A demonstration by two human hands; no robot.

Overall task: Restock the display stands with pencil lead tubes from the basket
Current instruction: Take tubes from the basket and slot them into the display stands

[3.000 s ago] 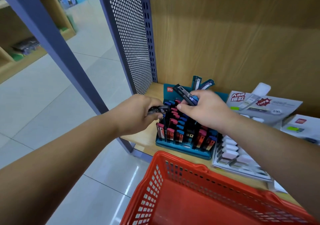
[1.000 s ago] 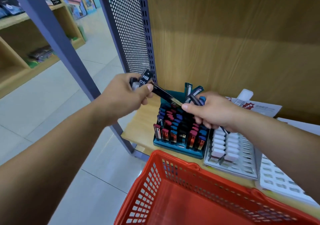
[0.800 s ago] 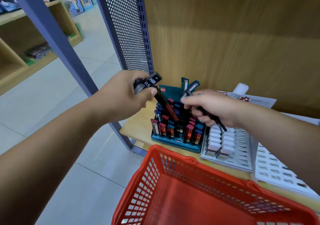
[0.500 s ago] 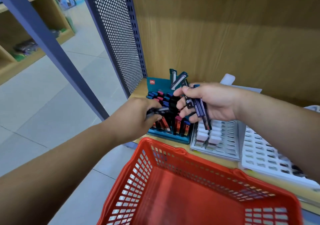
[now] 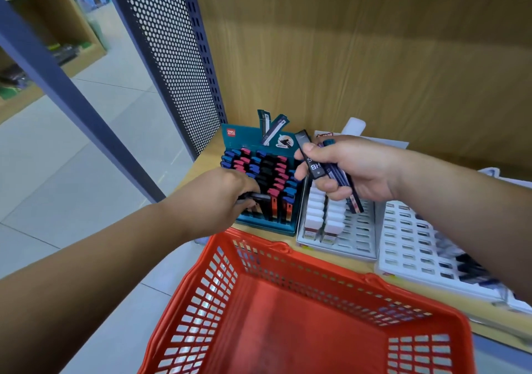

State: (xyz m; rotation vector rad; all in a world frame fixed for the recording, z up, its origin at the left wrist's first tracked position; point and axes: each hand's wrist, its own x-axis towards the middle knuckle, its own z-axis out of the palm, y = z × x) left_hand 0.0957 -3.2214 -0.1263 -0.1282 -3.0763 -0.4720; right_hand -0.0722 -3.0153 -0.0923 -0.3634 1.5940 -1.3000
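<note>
Nearest the viewer, a red plastic basket (image 5: 201, 296) with lattice walls fills the lower foreground. Its far rim lies just beside the front edge of a light wooden shelf (image 5: 208, 159); whether they touch cannot be told. Past that rim, at the shelf's front left corner, stands a teal cardboard display stand (image 5: 247, 140), packed with upright rows of capped lead tubes (image 5: 276, 169) in blue, pink and black. The person's left hand (image 5: 221, 198) reaches in from the lower left and hovers over the stand's front left corner. Its fingers are curled and clamped on a single dark lead tube (image 5: 259, 196), held roughly level with its tip pointing right across the front row. The right hand (image 5: 357, 169) comes in from the right, higher up, over the seam between the teal stand and a white plastic display tray (image 5: 351, 241) just beside it. Its thumb and curled fingers are clamped on a bundle of dark lead tubes (image 5: 316, 168), tilted, one of them printed HB. The white tray holds two columns of white-capped items along its left side. Further right along the front edge lies a second white slotted tray (image 5: 403, 247), partly blurred. Behind everything rises a wooden back panel (image 5: 359, 57), with a dark blue perforated metal side panel (image 5: 172, 57) at the shelf's left end. Beyond lie a pale tiled floor (image 5: 72, 178) and another wooden shelving unit (image 5: 66, 22), far off at upper left.
</note>
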